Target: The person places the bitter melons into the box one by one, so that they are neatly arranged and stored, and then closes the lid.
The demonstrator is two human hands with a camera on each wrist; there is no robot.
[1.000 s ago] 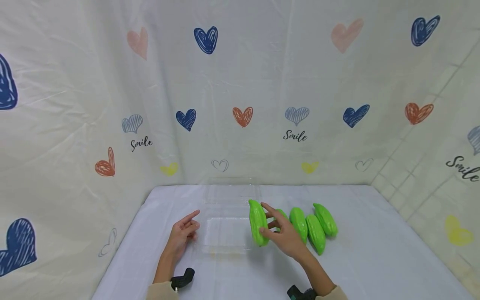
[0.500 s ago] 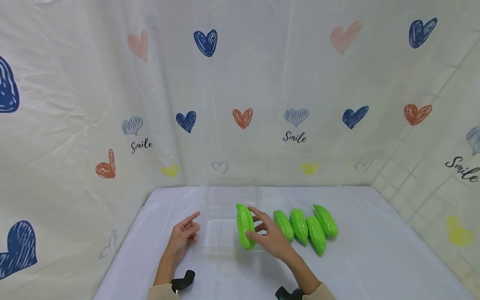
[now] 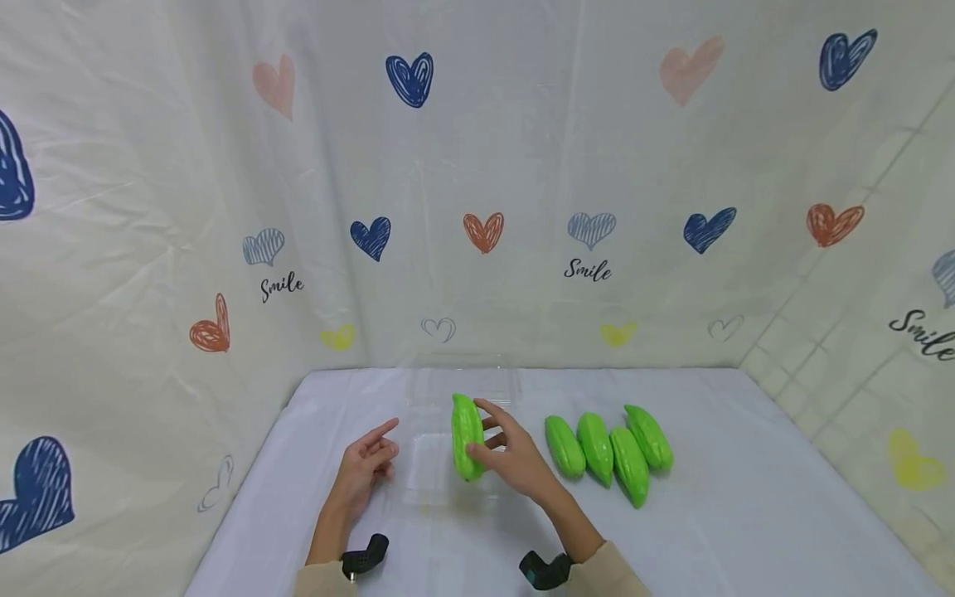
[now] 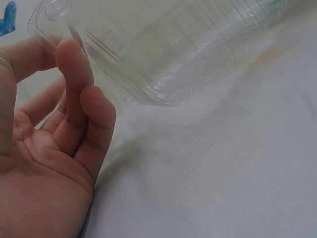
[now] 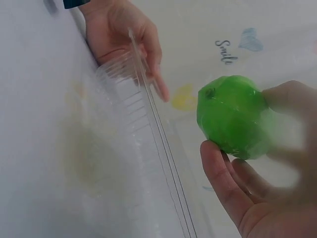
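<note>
My right hand (image 3: 515, 456) holds a ribbed green fruit with a pointed tip (image 3: 466, 439) between thumb and fingers. The fruit is raised over a clear plastic container (image 3: 429, 468), tip pointing away. In the right wrist view its faceted end (image 5: 223, 109) faces the camera. At the container's left edge is my left hand (image 3: 363, 473), index finger straight and the others loosely curled. Its fingers meet the clear rim (image 4: 81, 42) in the left wrist view. The clear plastic hides little, but its exact edges are faint.
Several similar green fruits (image 3: 597, 448) lie in a loose row on the white table (image 3: 731, 514), right of the container. The container's clear lid (image 3: 462, 381) stands up at the back. A curtain printed with hearts (image 3: 522, 166) hangs behind the table.
My right hand has carried the green fruit leftward, from the container's right side to above its middle. My left hand and the other fruits stay put.
</note>
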